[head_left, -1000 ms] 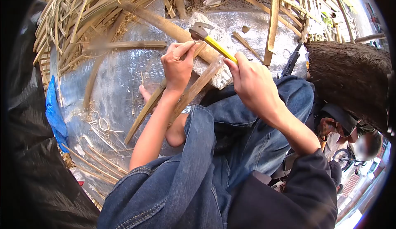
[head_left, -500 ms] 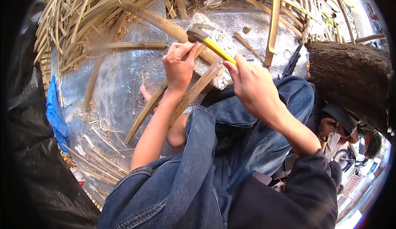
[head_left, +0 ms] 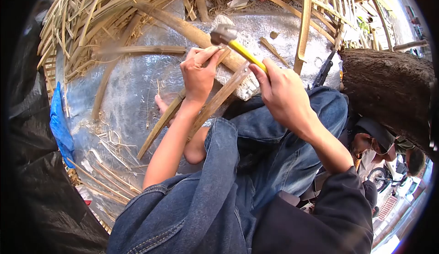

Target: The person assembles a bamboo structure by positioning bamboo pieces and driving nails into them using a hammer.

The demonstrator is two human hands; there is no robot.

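My right hand [head_left: 286, 96] is closed round the yellow handle of a hammer [head_left: 244, 52], whose metal head is just above my left fingertips. My left hand [head_left: 199, 73] is pinched at the upper end of a bamboo strip [head_left: 160, 126]; what sits between thumb and finger is too small to make out. This strip passes behind my left wrist. A second bamboo strip [head_left: 219, 99] slants beside it, with a small nail-like spot near its upper end. Both upper ends lie over a thick bamboo pole [head_left: 190, 30] and a rough concrete block [head_left: 249, 87].
Woven bamboo strips [head_left: 87, 25] curve round the back and left. A dark tool [head_left: 323, 71] lies at right by a large log [head_left: 388, 78]. Blue plastic [head_left: 61, 126] hangs at left. Silvery sheeting [head_left: 123, 89] covers the ground. Another person [head_left: 372, 137] is at far right.
The hammer and my right hand have shifted slightly right, with the hammer head a little farther from my left fingertips. My left hand and the bamboo strips stay almost still.
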